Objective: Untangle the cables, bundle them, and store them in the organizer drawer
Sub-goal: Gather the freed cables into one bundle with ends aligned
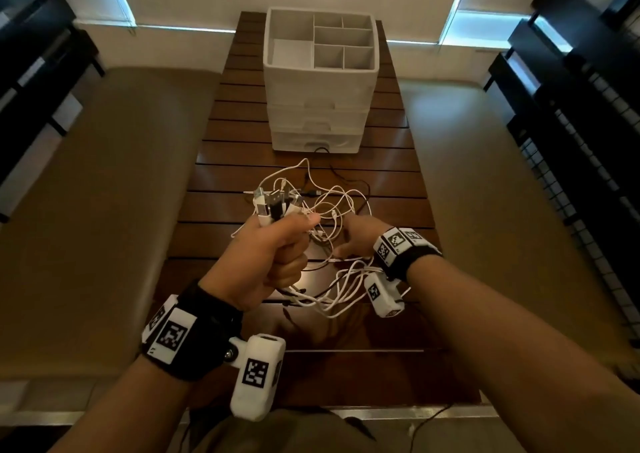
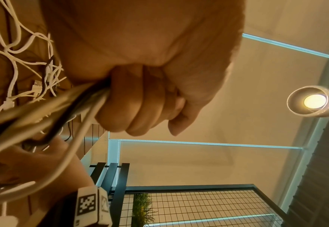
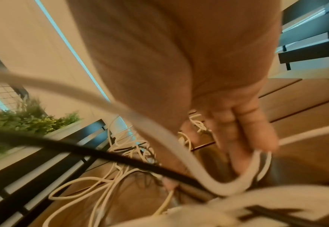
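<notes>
- The cables (image 1: 322, 210), mostly white with a black one or two among them, lie in a loose tangle on the tabletop (image 1: 311, 348), in front of the organizer (image 1: 320, 81).
- The left hand (image 1: 273, 255) is fisted round a gathered sheaf of plug ends, which stick up above the thumb; holding the connectors together likely keeps the sorted ends from slipping back into the knot.
- The right hand (image 1: 358, 241) reaches low into the loops, fingers fairly straight, with a white strand hooked over the fingertips (image 3: 243, 147); its grip looks loose, more a combing than a clamp.
- The organizer stands at the far end of the tabletop, its drawers closed and its open top compartments bare, so storing is not yet begun.
</notes>
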Demonstrator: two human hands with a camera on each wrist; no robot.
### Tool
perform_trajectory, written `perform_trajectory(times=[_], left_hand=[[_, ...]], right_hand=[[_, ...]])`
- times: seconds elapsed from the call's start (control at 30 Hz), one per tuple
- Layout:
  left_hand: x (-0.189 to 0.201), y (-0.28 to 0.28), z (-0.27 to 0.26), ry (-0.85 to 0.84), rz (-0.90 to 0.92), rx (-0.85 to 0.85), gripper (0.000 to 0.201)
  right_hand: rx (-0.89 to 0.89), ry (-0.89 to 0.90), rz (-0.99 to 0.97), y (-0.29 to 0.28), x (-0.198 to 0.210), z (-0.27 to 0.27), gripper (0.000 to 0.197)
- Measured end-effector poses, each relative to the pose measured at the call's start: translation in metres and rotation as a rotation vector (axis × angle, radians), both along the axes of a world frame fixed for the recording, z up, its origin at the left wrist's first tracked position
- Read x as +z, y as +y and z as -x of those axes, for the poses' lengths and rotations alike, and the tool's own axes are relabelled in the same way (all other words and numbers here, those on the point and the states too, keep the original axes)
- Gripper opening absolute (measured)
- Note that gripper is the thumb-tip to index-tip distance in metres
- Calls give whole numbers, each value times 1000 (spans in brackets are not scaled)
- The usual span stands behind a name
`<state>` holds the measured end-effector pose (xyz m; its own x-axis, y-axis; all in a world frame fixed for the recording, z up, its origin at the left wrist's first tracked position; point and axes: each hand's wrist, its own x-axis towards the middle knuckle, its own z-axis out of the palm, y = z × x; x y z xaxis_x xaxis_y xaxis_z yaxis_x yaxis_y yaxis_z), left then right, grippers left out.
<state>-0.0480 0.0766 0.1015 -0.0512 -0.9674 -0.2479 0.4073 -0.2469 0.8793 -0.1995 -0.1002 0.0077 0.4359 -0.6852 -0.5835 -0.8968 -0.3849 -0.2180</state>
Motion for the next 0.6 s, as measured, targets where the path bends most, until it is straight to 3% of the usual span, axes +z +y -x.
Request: perform_trajectory(times=[0.07,0.13,0.17,0.27,0.4,0.47,0.53,0.6], left_hand=[[1,1,-2,-3,5,-7,50],[0,2,-4,3,-3,-5,50],[0,2,-4,7,-11,0,50],[-2,3,-2,9,-41,18,50],[-7,4,-1,13,-47,32,47],[-8,1,-1,12,-62,64,50],[-10,-3,-1,14,-77,115,52],[-13,-11,-2,40,-64,172,56]], right_hand=[[-121,35,62,-6,-7,-1,91],[-137,65,22,-3,-6,-1,97],[-95,83,-11,-2,-5,-2,90],[43,45,-55,-1,-2,-11,45],[-225,-388,-264,-21,-12,-27,44],[-261,-502,-294,-28,-10,-36,56],[-121,-394,-138,-31,-8,-41,56],[33,-246,164,-29,-3,-40,39]])
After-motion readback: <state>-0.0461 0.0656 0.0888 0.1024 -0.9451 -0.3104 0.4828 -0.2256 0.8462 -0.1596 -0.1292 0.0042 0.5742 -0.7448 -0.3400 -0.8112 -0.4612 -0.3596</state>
